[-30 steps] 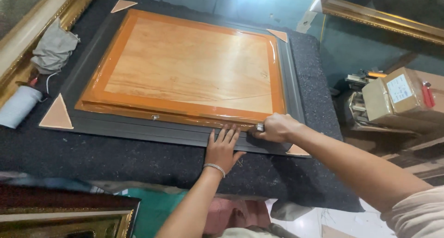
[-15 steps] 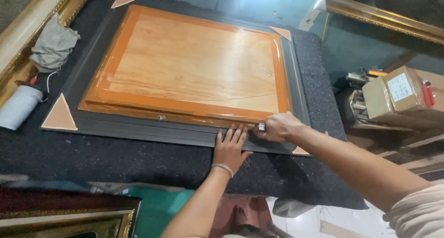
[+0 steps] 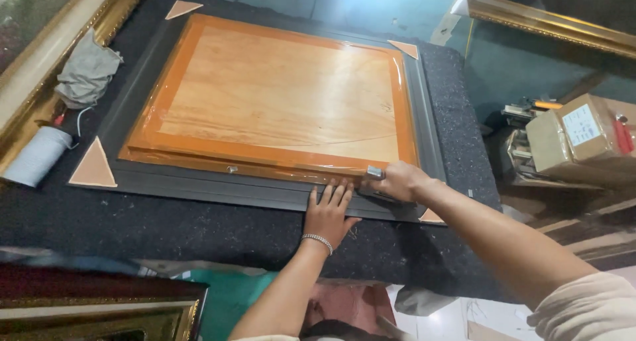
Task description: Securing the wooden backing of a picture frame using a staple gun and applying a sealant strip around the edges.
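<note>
A dark picture frame (image 3: 199, 185) lies face down on a black felt-covered table (image 3: 132, 228). Its wooden backing board (image 3: 278, 96) is edged with glossy orange-brown tape (image 3: 265, 155). My left hand (image 3: 329, 212) lies flat, fingers spread, on the frame's near rail at the board's lower edge. A bracelet circles that wrist. My right hand (image 3: 397, 182) is closed around a small metal tool (image 3: 375, 173) pressed at the board's lower right corner. Cardboard triangles cover the frame's corners (image 3: 94, 165).
A crumpled grey cloth (image 3: 86, 76) and a grey roll (image 3: 36, 157) lie at the table's left edge beside a gilded frame (image 3: 40, 69). A cardboard box (image 3: 576, 136) stands on cluttered shelves at right. Another gilded frame (image 3: 550, 23) leans at the back right.
My left hand has crept slightly right along the near rail, toward my right hand. The right hand stays at the lower right corner.
</note>
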